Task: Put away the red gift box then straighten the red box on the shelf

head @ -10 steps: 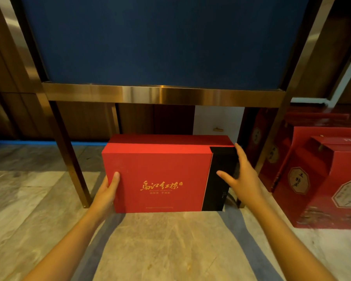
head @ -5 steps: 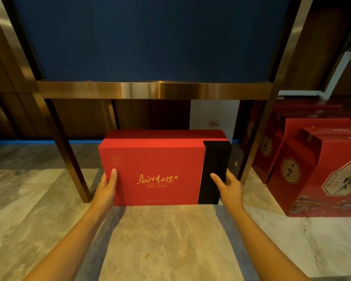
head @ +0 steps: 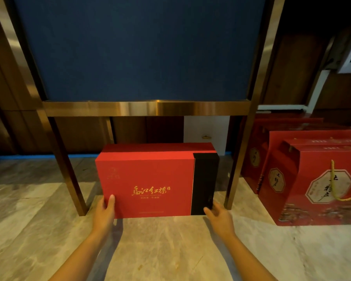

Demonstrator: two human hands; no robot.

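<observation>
The red gift box (head: pixel 148 179), with gold lettering and a black band at its right end, stands upright on the marble floor between the gold legs of a stand. My left hand (head: pixel 104 213) grips its lower left corner, thumb on the front face. My right hand (head: pixel 219 219) touches the lower right corner at the black band, fingers curled around the edge. No shelf with a second red box can be made out.
A gold metal frame (head: pixel 146 108) carries a blue panel (head: pixel 138 49) above the box, with legs on both sides. Several red gift bags (head: pixel 312 179) with gold cord handles stand on the floor to the right. Dark wood wall panels lie behind.
The box has shifted a little left and back under the frame. My right hand slid from the box's right side down to its lower right corner. My left hand kept its hold.
</observation>
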